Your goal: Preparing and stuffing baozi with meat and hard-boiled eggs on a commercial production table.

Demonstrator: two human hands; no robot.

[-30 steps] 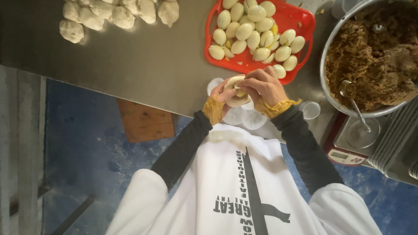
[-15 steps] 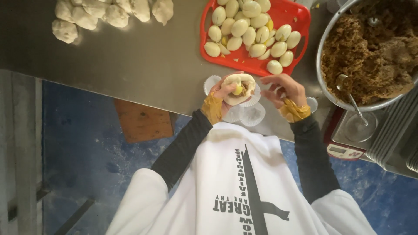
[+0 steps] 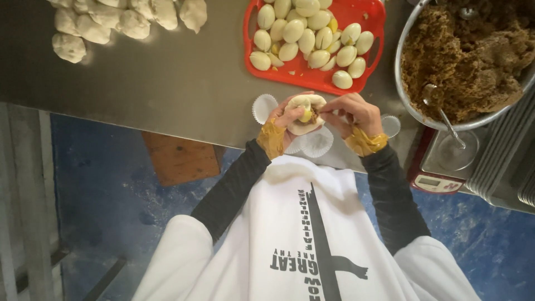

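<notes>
since half a second ago the right hand (image 3: 352, 113) has drawn in from the 3 o'clock side and now meets the dough round (image 3: 305, 114); the left hand (image 3: 285, 124) has kept its place. the dough round sits cupped in the left palm, fingers curled up around its 9 o'clock edge, thumb near the yellow piece of egg and brown filling showing at its centre. the right hand's fingertips (image 3: 329, 109) pinch the rim of the dough at 3 o'clock, closed on it. both hands are held just above the steel table (image 3: 167, 83) at its near edge, over white paper cups (image 3: 317, 142). at 12 o'clock a red tray (image 3: 372, 17) holds peeled egg halves (image 3: 306, 40). at 2 o'clock stands a metal bowl (image 3: 402, 89) of brown filling (image 3: 473, 61) with a spoon (image 3: 437, 108) in it. at 10 o'clock lie dough lumps (image 3: 106, 22).
</notes>
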